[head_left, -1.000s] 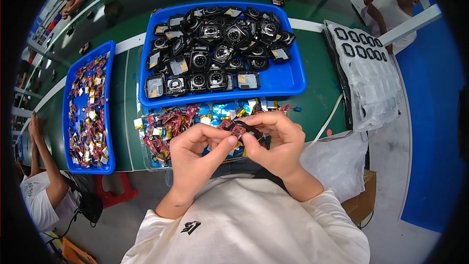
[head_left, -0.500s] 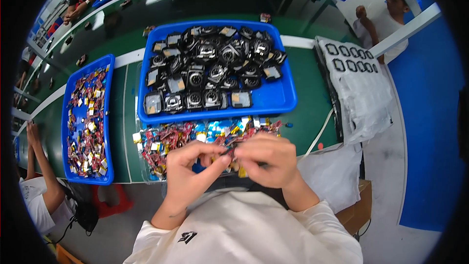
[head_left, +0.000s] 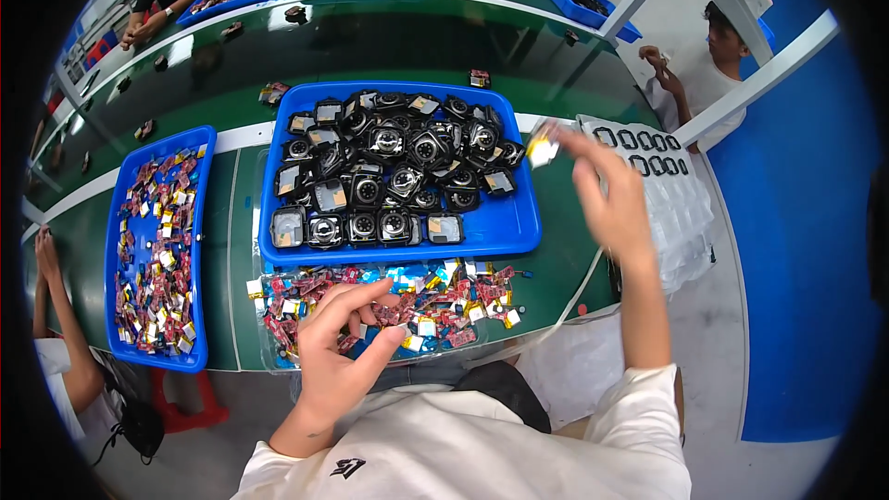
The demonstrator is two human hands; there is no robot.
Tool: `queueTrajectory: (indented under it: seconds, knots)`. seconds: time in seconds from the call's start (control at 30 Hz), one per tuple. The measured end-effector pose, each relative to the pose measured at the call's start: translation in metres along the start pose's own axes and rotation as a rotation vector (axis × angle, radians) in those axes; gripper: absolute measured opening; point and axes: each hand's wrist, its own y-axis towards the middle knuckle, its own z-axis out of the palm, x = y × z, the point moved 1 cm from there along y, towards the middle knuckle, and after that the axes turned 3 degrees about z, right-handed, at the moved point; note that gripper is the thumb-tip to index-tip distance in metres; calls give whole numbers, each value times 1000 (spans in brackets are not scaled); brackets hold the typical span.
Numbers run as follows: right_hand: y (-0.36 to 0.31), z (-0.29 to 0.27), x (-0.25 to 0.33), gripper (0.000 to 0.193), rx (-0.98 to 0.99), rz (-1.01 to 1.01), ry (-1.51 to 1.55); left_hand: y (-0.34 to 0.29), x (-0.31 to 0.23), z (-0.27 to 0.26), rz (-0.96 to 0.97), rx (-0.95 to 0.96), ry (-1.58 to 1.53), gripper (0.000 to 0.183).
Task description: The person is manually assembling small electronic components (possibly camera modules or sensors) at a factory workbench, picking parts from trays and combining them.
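My right hand [head_left: 611, 208] is stretched forward past the right end of the large blue tray [head_left: 398, 255]. At its fingertips, blurred by motion, is a small circuit board with a white and yellow battery [head_left: 542, 150]. My left hand [head_left: 338, 356] hovers with fingers apart and nothing in them, over the near edge of a clear tray [head_left: 278, 352]. That tray holds a heap of red circuit boards with small batteries [head_left: 463, 301]. Black watch cases [head_left: 398, 153] with round backs fill most of the large blue tray.
A narrower blue tray [head_left: 206, 250] of similar boards stands at left. Beyond runs a green conveyor belt [head_left: 389, 37] carrying scattered small parts. At right are a plastic-wrapped stack with black frames [head_left: 667, 194] and a slanting metal post [head_left: 759, 74]. Several other people are around the line.
My hands have parted. The right one has swung forward and right with the circuit board, while the left has stayed near the clear tray and opened. The view has tilted upward.
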Motion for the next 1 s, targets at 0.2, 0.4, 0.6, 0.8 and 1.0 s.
queueTrajectory:
  seconds: [0.2,0.4,0.6,0.8,1.0]
  knots:
    - [107,7,-173,57,162,535,-491,-8,-13,3,51,0,134,39]
    - [136,32,-290,58,487,851,-495,-15,-20,8,84,112,163,32]
    - [132,26,-235,57,389,818,-632,-12,-17,8,94,90,173,28]
    - [97,-20,-136,43,199,384,-631,-5,-10,14,110,104,166,23]
    - [-23,2,36,24,427,-226,139,-7,-2,11,128,48,245,21]
